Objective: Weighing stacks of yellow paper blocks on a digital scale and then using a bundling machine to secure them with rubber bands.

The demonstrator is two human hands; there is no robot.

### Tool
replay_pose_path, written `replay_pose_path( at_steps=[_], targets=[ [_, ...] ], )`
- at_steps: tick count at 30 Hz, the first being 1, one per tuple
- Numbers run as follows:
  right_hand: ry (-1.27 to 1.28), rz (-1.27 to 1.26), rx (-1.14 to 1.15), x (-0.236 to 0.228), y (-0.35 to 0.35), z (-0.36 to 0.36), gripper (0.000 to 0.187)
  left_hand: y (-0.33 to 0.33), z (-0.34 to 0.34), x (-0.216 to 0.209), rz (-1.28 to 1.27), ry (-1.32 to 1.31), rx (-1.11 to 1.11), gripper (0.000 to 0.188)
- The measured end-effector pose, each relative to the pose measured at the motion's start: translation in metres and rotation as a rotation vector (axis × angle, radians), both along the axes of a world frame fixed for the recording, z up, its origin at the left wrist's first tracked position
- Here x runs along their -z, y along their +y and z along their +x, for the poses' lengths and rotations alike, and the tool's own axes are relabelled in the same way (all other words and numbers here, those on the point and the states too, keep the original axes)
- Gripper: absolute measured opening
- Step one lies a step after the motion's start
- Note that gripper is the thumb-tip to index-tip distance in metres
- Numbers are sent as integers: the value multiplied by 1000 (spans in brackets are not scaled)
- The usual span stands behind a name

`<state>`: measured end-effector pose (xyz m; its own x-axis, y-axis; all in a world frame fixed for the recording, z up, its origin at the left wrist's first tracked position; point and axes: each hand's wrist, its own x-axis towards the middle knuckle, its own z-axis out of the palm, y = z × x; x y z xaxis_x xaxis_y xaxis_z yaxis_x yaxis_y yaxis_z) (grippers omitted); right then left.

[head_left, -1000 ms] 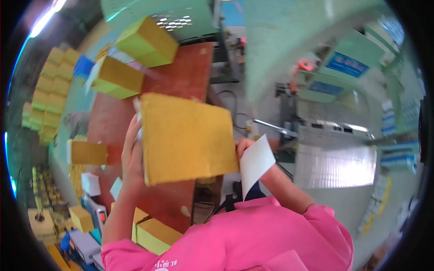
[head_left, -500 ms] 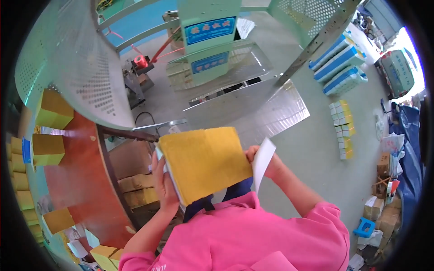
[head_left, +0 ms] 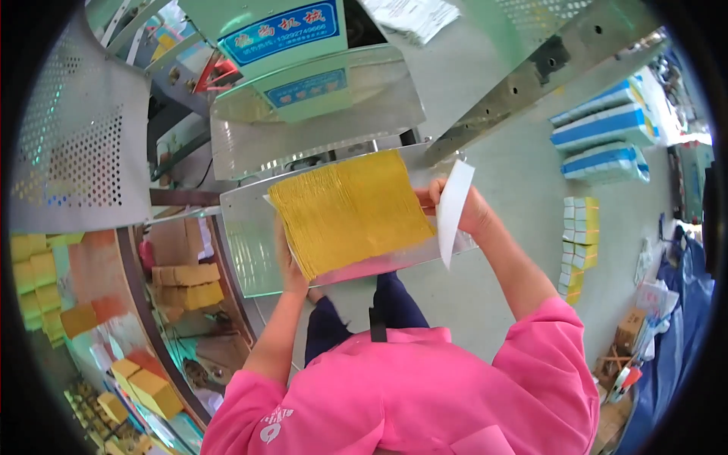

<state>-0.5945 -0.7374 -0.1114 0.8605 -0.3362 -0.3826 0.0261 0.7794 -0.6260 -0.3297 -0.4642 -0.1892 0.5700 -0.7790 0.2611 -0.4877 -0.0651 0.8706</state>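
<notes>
A thick stack of yellow paper (head_left: 349, 212) is held over a shiny metal worktable (head_left: 254, 262), its ridged top face toward me. My left hand (head_left: 292, 262) is closed on the stack's left edge, with the fingers partly hidden beneath it. My right hand (head_left: 462, 203) is closed at the stack's right edge, fingertips against or just beside the paper. A stiff white paper strip (head_left: 456, 208) stands up from that hand and covers part of its fingers. Whether the right hand also bears the stack, I cannot tell.
Beyond the worktable stands a pale green machine with a clear guard (head_left: 318, 114). A perforated metal panel (head_left: 83, 129) rises at the left and a slanted steel post (head_left: 531, 91) at the right. Yellow paper bundles (head_left: 155, 390) lie lower left; blue-white packs (head_left: 603, 136) lie right.
My body has turned and come up to the machine. The yellow stack, with both hands on it, is now over the metal worktable. The white strip stays in the right hand.
</notes>
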Motion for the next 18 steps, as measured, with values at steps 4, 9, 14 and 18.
replay_pose_path(
  at_steps=[4, 9, 14, 18],
  targets=[
    [-111, 80, -47, 12, -16, -3, 24, -10, 2, 14, 101, -8, -162, 43],
    [-267, 223, 66, 66, -7, -14, 23, -6, 16, -1, -173, 1061, -119, 38],
    [363, 191, 79, 56, 1, 15, 10, 1, 25, -29, 136, 696, -33, 40],
    [613, -184, -27, 56, 3, 29, 17, -5, 22, -38, 174, 431, -2, 42]
  ],
)
